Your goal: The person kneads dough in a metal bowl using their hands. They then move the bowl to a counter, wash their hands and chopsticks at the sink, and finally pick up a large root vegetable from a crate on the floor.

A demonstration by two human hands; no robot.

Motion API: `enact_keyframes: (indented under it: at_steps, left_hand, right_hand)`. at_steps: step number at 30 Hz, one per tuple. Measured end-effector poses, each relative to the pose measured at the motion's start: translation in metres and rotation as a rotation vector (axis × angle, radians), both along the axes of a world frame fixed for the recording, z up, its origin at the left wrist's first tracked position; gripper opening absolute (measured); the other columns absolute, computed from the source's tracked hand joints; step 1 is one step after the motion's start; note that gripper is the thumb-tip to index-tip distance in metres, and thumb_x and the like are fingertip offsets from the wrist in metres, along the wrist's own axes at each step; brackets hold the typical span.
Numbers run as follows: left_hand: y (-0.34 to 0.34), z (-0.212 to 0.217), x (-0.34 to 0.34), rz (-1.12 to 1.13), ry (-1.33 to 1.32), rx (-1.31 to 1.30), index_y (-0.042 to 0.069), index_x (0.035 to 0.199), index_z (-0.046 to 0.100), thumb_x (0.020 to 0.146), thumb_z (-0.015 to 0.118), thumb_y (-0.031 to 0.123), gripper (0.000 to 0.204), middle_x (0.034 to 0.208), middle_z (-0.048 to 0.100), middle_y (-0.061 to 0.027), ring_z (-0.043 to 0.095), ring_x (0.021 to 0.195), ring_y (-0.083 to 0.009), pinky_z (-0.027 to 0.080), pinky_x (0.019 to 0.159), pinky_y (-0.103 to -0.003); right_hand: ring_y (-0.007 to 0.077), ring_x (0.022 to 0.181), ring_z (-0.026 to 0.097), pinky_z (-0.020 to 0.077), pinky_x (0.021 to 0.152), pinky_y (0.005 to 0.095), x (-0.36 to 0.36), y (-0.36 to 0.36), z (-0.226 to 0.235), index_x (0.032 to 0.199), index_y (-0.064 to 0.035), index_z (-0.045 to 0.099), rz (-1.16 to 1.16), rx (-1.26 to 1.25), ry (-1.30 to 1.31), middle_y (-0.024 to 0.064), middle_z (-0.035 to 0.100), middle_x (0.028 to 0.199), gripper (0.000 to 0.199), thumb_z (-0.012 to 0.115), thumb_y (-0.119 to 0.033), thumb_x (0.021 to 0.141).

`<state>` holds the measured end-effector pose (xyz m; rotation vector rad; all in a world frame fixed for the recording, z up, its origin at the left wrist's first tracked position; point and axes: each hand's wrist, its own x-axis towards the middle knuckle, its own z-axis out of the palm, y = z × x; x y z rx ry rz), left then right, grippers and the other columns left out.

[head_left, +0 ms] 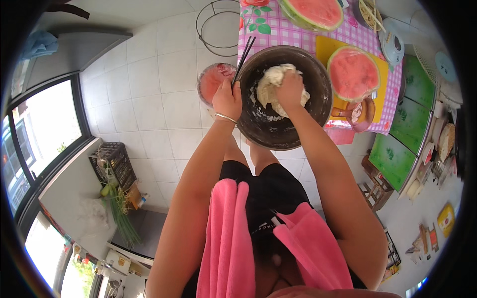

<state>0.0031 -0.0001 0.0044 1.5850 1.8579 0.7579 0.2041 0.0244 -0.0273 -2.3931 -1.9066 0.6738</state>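
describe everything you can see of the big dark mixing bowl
The large round dark metal-looking mixing bowl sits upright at the edge of a pink checked tablecloth, its inner wall dusted with white flour. A pale lump of dough lies inside under the right hand. The left hand grips its left rim while holding black chopsticks. A cut watermelon half sits beside it.

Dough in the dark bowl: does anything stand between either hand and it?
Nothing visible does. The right hand already presses on the dough inside the dark bowl. The left hand grips black chopsticks at the bowl's left rim, with only open bowl between it and the dough.
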Motion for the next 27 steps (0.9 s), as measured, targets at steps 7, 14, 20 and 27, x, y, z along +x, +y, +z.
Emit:
enact_keyframes:
  at_steps: [7,14,20,27]
  left_hand:
    - [0.001,-0.003,0.003,0.000,-0.023,0.032,0.002,0.105,0.058,0.093,0.053,0.023,0.025,0.086,0.063,-0.0203,0.060,0.081,-0.0403,0.048,0.068,-0.047]
    - [-0.001,-0.005,-0.003,0.002,0.011,-0.051,0.003,0.108,0.059,0.093,0.053,0.023,0.026,0.090,0.065,-0.0199,0.061,0.080,-0.0395,0.049,0.069,-0.046]
    - [-0.002,-0.002,0.001,0.004,0.003,-0.079,0.003,0.110,0.059,0.093,0.053,0.023,0.027,0.092,0.065,-0.0197,0.062,0.082,-0.0393,0.050,0.070,-0.046]
    - [-0.003,-0.003,0.002,0.034,-0.006,0.073,0.002,0.102,0.060,0.093,0.053,0.022,0.023,0.086,0.063,-0.0199,0.060,0.079,-0.0398,0.048,0.067,-0.047]
  right_hand:
    - [0.0341,0.116,0.051,0.0362,0.098,0.0497,-0.046,0.034,0.002,0.117,-0.0046,0.052,-0.398,-0.157,-0.227,0.0172,0.053,0.120,0.068,0.074,-0.044,0.066]
    - [0.0355,0.125,0.044,0.0140,0.113,0.0551,-0.040,-0.062,0.030,0.110,-0.0090,0.061,0.937,-0.100,-0.088,0.0179,0.053,0.126,0.035,0.059,-0.018,0.077]
    - [0.0301,0.118,0.048,0.0195,0.112,0.0527,0.008,-0.074,0.017,0.093,-0.0141,0.068,1.130,0.049,0.127,0.0082,0.058,0.116,0.020,0.057,-0.013,0.076]
    - [0.0306,0.114,0.050,0.0342,0.101,0.0479,-0.040,-0.025,0.005,0.106,-0.0158,0.063,0.886,-0.047,-0.090,0.0102,0.056,0.113,0.029,0.063,-0.017,0.077]
